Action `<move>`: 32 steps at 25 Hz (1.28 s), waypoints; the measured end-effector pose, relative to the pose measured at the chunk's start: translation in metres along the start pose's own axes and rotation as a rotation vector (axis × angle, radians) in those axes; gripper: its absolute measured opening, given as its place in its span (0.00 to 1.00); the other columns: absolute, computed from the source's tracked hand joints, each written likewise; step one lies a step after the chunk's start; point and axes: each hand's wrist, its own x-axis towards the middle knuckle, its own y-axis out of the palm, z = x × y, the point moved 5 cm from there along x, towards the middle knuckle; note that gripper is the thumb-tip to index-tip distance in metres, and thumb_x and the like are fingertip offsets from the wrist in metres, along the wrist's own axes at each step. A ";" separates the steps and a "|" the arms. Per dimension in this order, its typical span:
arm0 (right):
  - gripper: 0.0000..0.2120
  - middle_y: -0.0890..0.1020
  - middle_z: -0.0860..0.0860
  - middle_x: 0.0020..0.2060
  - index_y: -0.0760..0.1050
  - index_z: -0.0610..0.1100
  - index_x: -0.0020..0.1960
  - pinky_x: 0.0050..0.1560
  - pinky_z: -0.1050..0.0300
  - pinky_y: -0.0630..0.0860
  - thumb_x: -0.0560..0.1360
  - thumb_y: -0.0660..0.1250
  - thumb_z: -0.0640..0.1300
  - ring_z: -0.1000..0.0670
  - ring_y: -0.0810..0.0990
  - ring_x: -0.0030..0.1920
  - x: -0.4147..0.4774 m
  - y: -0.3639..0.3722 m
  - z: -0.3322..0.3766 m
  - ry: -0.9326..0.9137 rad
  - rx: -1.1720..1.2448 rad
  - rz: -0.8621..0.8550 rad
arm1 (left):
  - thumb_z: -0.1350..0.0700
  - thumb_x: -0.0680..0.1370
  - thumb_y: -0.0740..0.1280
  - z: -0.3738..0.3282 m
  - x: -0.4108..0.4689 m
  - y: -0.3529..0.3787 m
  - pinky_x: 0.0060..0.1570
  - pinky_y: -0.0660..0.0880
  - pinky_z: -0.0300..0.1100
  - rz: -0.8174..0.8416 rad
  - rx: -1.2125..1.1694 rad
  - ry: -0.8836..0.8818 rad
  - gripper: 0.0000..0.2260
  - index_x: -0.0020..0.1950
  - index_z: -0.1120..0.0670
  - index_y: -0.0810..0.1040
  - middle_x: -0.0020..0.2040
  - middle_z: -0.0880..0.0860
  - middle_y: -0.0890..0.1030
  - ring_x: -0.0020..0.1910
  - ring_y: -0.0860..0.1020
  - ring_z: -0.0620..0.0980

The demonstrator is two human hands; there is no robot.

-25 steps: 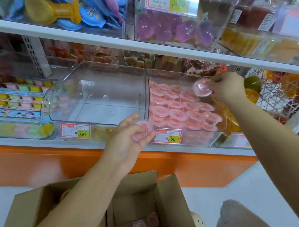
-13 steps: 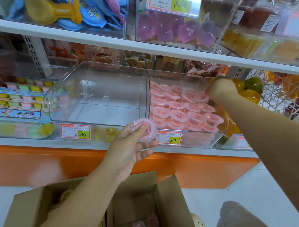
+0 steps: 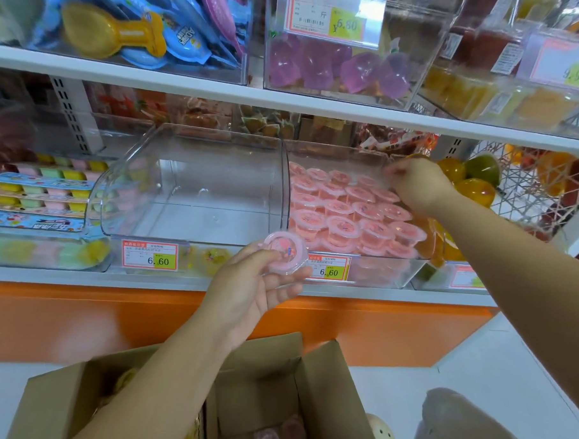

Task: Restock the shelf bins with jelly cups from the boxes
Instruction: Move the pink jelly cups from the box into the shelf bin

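bin (image 3: 380, 275) looks nearly full; my left hand (image 3: 251, 287) holds one more jelly cup (image 3: 284, 252), of my right hand (image 3: 416, 184) i cannot tell, box (image 3: 326, 400) holds more.

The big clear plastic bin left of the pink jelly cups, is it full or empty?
Empty: the big clear plastic bin shows only its bare floor, while the right bin holds rows of pink jelly cups.

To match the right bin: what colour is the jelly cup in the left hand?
The cup is pink, best seen in the head view.
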 end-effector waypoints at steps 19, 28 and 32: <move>0.25 0.75 0.43 0.65 0.63 0.37 0.73 0.54 0.51 0.75 0.80 0.62 0.48 0.41 0.77 0.61 0.075 0.065 0.098 0.230 0.299 0.091 | 0.59 0.80 0.67 -0.026 0.018 -0.025 0.47 0.82 0.49 -0.178 0.097 0.164 0.12 0.63 0.50 0.79 0.52 0.53 0.86 0.48 0.86 0.53; 0.17 0.80 0.43 0.43 0.75 0.39 0.62 0.33 0.56 0.72 0.78 0.65 0.48 0.48 0.75 0.36 0.076 0.094 0.091 0.207 0.198 0.330 | 0.57 0.81 0.67 -0.019 0.016 -0.027 0.41 0.82 0.44 -0.199 0.169 0.138 0.10 0.60 0.48 0.79 0.48 0.50 0.86 0.47 0.86 0.50; 0.19 0.75 0.45 0.42 0.74 0.41 0.63 0.30 0.57 0.66 0.80 0.60 0.53 0.47 0.71 0.35 0.069 0.092 0.089 0.189 0.159 0.322 | 0.57 0.81 0.66 -0.016 0.012 -0.027 0.43 0.82 0.45 -0.207 0.214 0.110 0.09 0.60 0.48 0.79 0.51 0.52 0.85 0.48 0.86 0.51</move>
